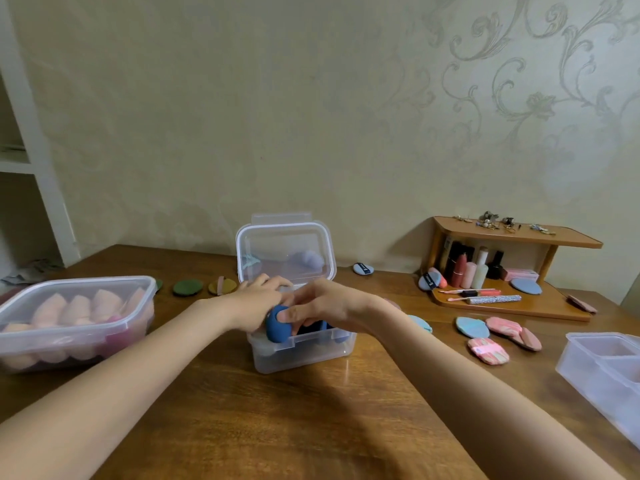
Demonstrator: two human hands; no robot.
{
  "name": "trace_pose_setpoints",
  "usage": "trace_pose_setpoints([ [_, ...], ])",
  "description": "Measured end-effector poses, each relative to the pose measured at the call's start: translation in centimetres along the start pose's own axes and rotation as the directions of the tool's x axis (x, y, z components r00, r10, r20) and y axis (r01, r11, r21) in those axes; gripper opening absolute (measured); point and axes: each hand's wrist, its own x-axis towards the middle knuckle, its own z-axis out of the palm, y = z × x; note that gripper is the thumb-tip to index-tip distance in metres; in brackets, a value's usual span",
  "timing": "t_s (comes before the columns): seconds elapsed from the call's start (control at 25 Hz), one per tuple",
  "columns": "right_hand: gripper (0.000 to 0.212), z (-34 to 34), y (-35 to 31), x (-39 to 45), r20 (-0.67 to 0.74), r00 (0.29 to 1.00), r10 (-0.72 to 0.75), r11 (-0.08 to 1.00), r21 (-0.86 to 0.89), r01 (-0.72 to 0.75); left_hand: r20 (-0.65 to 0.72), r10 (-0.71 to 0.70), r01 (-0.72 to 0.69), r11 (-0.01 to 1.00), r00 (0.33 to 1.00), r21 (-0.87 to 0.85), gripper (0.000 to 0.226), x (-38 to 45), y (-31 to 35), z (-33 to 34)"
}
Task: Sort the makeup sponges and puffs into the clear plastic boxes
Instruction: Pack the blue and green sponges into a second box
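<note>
Hands meet over the small clear box (304, 351) at table centre, its lid (285, 251) tipped up at the 12 o'clock side. The right hand (322, 306) pinches a dark blue sponge (277, 327) with thumb against its face — a narrow, closed hold — and the sponge stands upright at the box's 9 o'clock corner, its long axis near vertical and its rounded top above the rim. The left hand (258, 296) lies just beside it on the 10 o'clock side, fingers curled down into the box; whether they clasp the sponge's back or only press on what lies beneath, I cannot tell. Other dark blue pieces fill the box toward 3 o'clock, under the right wrist.

The move ahead likely turns on that upright axis: the sponge has to go down, or tip toward 3 o'clock, to sit below the rim so the lid can close. The right hand has the grip and is best placed to push it.

Loose puffs — pink striped puffs (504, 332) and a light blue one (467, 326) — wait at 3 o'clock on the table (277, 427), nearer the right hand.
</note>
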Motion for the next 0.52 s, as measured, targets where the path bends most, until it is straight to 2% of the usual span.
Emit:
trace_pose_setpoints([
  [0.16,0.029,0.7,-0.6,1.4,-0.057,0.996,0.073,0.982,-0.169,-0.081,0.132,0.109,-0.079,0.973,0.985,-0.216,0.043,0.0,-3.4,-1.0],
  [0.24,0.028,1.3,-0.8,2.1,-0.088,0.994,0.069,0.956,-0.279,-0.091,0.152,0.080,-0.053,0.984,0.985,-0.173,0.030,0.3,-3.7,-1.0],
  [0.32,0.026,2.4,-0.7,2.8,-0.100,0.995,0.020,0.894,-0.444,-0.062,0.050,0.049,-0.043,0.992,0.998,-0.115,0.018,0.6,-3.6,-0.3],
  [0.4,0.023,3.3,-0.7,3.4,-0.127,0.991,-0.034,0.841,-0.540,-0.040,-0.075,0.031,-0.040,0.991,0.997,-0.128,0.016,1.0,-3.2,0.5],
  [0.52,0.026,3.4,-1.2,4.0,-0.065,0.998,-0.001,0.757,-0.652,-0.041,-0.152,-0.017,-0.006,0.989,0.988,-0.149,0.019,1.2,-3.0,0.9],
])
